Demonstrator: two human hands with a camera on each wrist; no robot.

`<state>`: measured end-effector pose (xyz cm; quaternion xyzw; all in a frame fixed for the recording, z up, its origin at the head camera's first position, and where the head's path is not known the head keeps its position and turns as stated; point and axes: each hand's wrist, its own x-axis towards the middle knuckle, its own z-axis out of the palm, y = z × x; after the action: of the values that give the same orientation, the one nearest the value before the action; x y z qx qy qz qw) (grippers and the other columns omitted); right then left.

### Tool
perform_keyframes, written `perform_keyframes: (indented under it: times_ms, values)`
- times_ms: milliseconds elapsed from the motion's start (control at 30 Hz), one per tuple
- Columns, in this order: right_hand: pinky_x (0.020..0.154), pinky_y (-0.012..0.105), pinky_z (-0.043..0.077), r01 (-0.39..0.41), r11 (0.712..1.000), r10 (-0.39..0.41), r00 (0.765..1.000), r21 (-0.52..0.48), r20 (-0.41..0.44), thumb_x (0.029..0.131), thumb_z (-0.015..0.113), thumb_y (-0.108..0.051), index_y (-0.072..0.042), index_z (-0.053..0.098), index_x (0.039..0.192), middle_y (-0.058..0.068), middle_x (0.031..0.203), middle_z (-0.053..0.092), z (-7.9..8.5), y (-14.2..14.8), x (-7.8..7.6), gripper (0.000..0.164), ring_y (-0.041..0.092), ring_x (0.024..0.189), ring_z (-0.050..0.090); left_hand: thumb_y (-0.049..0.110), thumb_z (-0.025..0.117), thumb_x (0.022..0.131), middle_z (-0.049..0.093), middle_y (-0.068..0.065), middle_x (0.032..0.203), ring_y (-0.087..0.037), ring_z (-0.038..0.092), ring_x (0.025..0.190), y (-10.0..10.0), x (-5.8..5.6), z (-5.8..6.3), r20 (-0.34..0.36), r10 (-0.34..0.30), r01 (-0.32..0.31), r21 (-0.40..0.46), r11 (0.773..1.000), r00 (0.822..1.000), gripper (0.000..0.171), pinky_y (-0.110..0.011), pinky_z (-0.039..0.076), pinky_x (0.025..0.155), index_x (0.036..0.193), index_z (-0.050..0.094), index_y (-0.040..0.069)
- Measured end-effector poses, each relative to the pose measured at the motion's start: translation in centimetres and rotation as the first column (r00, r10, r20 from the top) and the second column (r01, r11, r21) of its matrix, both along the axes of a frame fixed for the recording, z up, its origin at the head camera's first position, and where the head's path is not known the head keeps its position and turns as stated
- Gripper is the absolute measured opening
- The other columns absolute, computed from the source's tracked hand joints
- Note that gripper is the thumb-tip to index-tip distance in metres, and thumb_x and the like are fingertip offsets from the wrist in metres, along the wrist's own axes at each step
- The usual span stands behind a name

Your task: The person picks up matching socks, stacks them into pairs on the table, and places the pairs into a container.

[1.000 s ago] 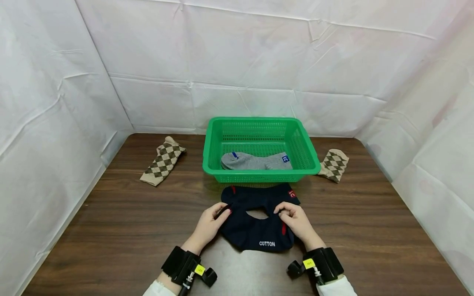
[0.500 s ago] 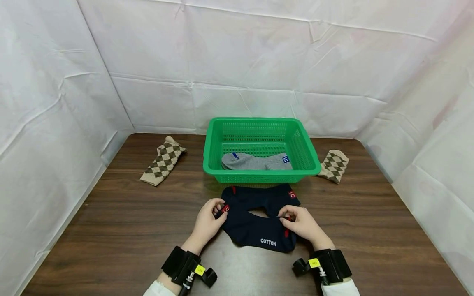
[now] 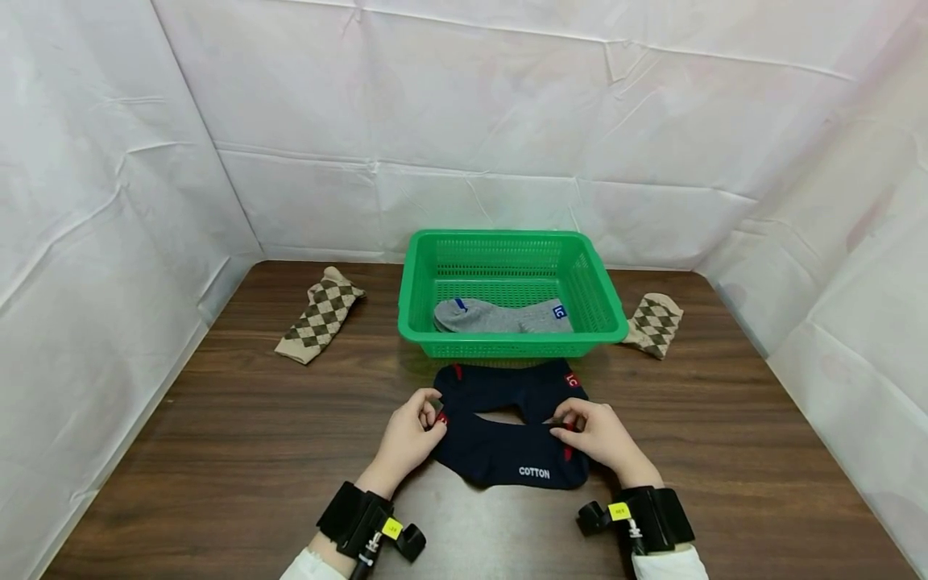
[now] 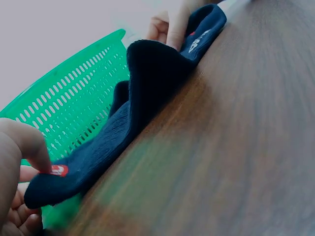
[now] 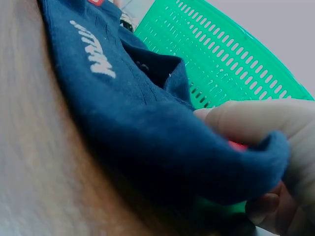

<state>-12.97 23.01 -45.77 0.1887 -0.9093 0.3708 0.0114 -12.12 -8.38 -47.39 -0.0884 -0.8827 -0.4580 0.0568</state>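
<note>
Two navy socks lie one behind the other on the table. The front sock (image 3: 500,455) has white COTTON lettering and a red patch at its toe. My left hand (image 3: 409,431) pinches its cuff beside a small red label (image 4: 60,170). At the other end my right hand (image 3: 602,435) pinches the toe, which curls up around the thumb in the right wrist view. Just behind lies the back sock (image 3: 540,385), flat, its red-labelled cuff to the right. Between the two socks a small gap shows the table.
Behind the socks stands a green perforated basket (image 3: 507,350) with grey socks (image 3: 500,316) inside. A tan and brown checked sock (image 3: 319,318) lies to its left. Another checked sock (image 3: 655,324) lies at its right, against the basket. White sheeting surrounds the wooden table (image 3: 254,451).
My right hand has moved right along with the front sock's toe, pulling that sock straighter. The left hand has shifted slightly at the cuff. The back sock stays put.
</note>
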Motion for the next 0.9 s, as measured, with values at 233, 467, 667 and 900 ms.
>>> perform_keyframes:
  times_ms: [233, 467, 667, 900]
  values:
    - [0.049, 0.021, 0.037, 0.029, 0.999, -0.027, 0.998, 0.027, -0.053, 0.072, 0.081, -0.011, -0.014, 0.065, 0.085, -0.008, 0.07, 0.055, -0.1, 0.1, -0.1, 0.021, -0.001, 0.051, 0.039, 0.004, 0.065, 0.078, 0.042, 0.009, 0.069, -0.002, 0.029, 0.052, 0.1, 0.0, 0.0, -0.017, -0.032, 0.031, -0.045, 0.998, 0.999, 0.034, -0.02, 0.027, 0.055, 0.11, 0.055, 0.008]
    - [0.049, 0.021, 0.038, 0.098, 0.995, -0.098, 0.994, -0.018, -0.05, 0.081, 0.075, -0.016, -0.011, 0.066, 0.087, -0.005, 0.073, 0.057, 0.0, 0.5, -0.1, 0.012, 0.0, 0.051, 0.041, 0.005, 0.064, 0.084, 0.044, 0.009, 0.07, -0.001, 0.033, 0.055, 0.1, 0.0, -0.2, -0.039, -0.029, 0.031, 0.051, 0.998, 0.999, 0.029, -0.02, 0.032, 0.056, 0.111, 0.056, 0.007]
    - [0.05, 0.023, 0.039, 0.055, 0.997, -0.051, 0.996, -0.049, 0.079, 0.084, 0.072, -0.02, -0.01, 0.065, 0.09, -0.003, 0.077, 0.057, 1.1, 1.3, 0.5, 0.014, 0.003, 0.052, 0.043, 0.0, 0.064, 0.083, 0.047, 0.008, 0.07, -0.001, 0.038, 0.057, 0.1, 0.0, -0.5, -0.097, -0.051, 0.062, 0.117, 0.991, 0.994, 0.025, -0.02, 0.038, 0.059, 0.107, 0.06, 0.005]
    - [0.05, 0.022, 0.04, -0.101, 0.995, 0.096, 0.982, 0.023, 0.16, 0.077, 0.078, -0.023, -0.009, 0.065, 0.1, -0.002, 0.074, 0.059, 1.3, 1.2, 0.3, 0.03, 0.001, 0.052, 0.044, -0.004, 0.066, 0.079, 0.051, 0.009, 0.073, -0.001, 0.042, 0.058, 0.3, 0.2, -0.4, -0.191, -0.072, 0.1, 0.142, 0.985, 0.979, 0.022, -0.018, 0.038, 0.054, 0.1, 0.063, 0.004]
